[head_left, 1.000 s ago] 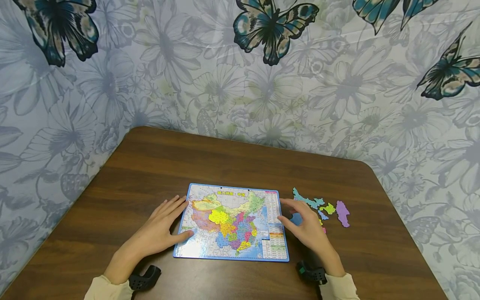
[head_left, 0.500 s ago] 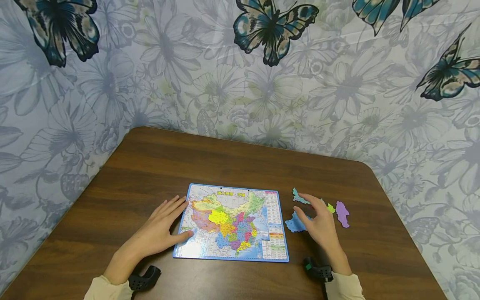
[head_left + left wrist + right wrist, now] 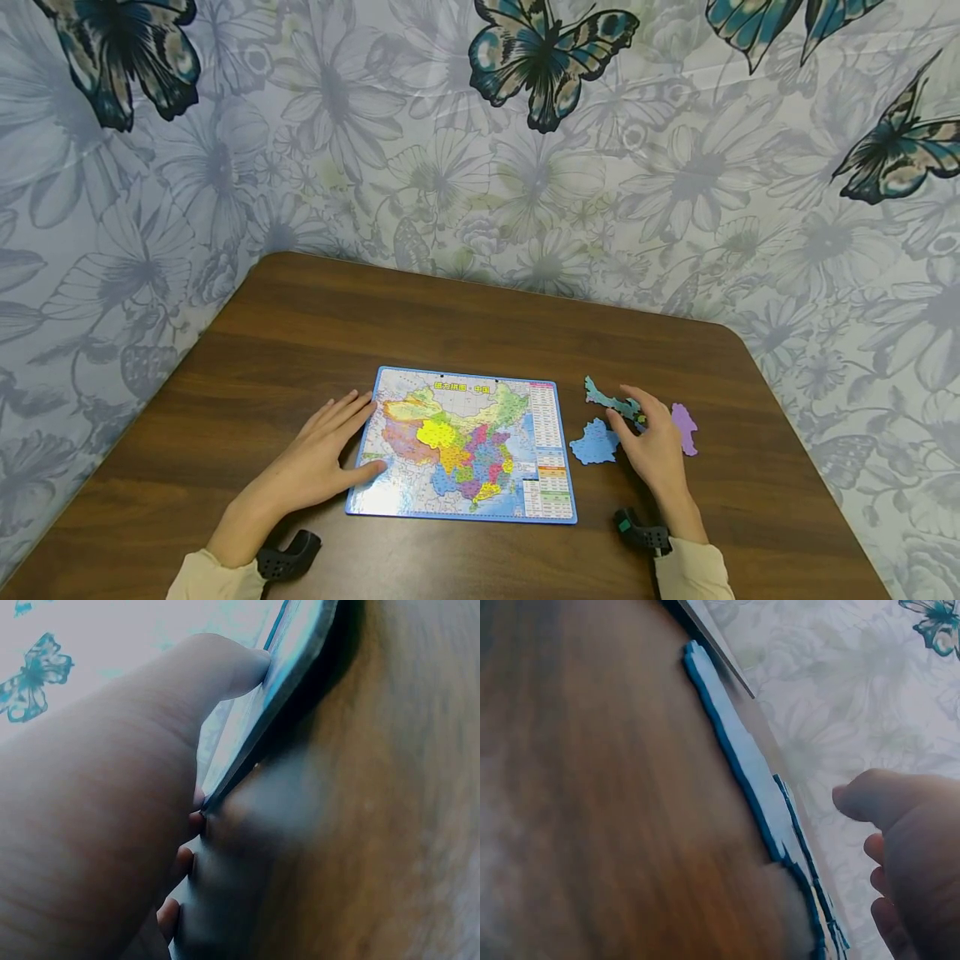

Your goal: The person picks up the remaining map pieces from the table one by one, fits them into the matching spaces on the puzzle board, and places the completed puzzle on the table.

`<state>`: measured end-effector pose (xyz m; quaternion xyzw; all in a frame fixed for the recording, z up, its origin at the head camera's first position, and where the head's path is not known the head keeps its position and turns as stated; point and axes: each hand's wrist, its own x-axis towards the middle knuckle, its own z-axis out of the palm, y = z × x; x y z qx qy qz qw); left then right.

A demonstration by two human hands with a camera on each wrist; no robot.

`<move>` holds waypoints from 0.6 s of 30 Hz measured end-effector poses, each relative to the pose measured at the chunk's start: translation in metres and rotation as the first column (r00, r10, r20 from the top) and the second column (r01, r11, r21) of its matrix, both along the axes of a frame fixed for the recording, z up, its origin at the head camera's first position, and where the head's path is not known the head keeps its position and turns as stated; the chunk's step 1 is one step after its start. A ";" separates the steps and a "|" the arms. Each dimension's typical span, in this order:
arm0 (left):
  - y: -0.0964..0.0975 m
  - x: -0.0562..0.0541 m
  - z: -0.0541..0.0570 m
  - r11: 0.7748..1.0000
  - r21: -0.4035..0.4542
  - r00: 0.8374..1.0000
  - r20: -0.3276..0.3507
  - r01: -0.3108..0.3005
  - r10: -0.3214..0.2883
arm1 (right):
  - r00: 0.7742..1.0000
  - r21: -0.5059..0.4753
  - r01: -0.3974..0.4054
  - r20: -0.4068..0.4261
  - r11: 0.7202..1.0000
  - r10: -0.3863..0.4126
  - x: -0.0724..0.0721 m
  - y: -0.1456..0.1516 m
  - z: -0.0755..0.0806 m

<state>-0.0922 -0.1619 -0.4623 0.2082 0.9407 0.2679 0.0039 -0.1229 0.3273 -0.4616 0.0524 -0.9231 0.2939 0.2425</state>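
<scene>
A map puzzle board (image 3: 480, 450) with a blue rim lies flat on the table, coloured map pieces set in its middle. My left hand (image 3: 318, 454) rests at its left edge, fingers straight and thumb on the board's face; the left wrist view shows this thumb (image 3: 232, 667) over the rim. My right hand (image 3: 656, 442) hovers over the loose puzzle pieces, thumb and index finger apart with nothing held. Near those fingers lie a long teal piece (image 3: 606, 398) and a blue piece (image 3: 594, 442). Beyond the hand shows a purple piece (image 3: 684, 428); other small pieces are mostly hidden beneath it.
The brown wooden table (image 3: 465, 308) has rounded far corners and meets a flowered, butterfly-patterned backdrop (image 3: 420, 167). Both wrists carry black camera bands, the left band (image 3: 289, 557) and the right band (image 3: 642, 532). In the right wrist view, a blue piece (image 3: 735, 750) lies beside the board's corner (image 3: 716, 645).
My right hand has moved right, from the board's right edge to over the loose pieces, uncovering the blue piece. The left hand and the board have stayed put.
</scene>
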 end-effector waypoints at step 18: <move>0.000 0.000 0.000 1.000 -0.002 1.000 -0.005 0.001 -0.001 | 0.999 0.032 -0.026 0.046 0.999 0.024 -0.007 0.007 -0.010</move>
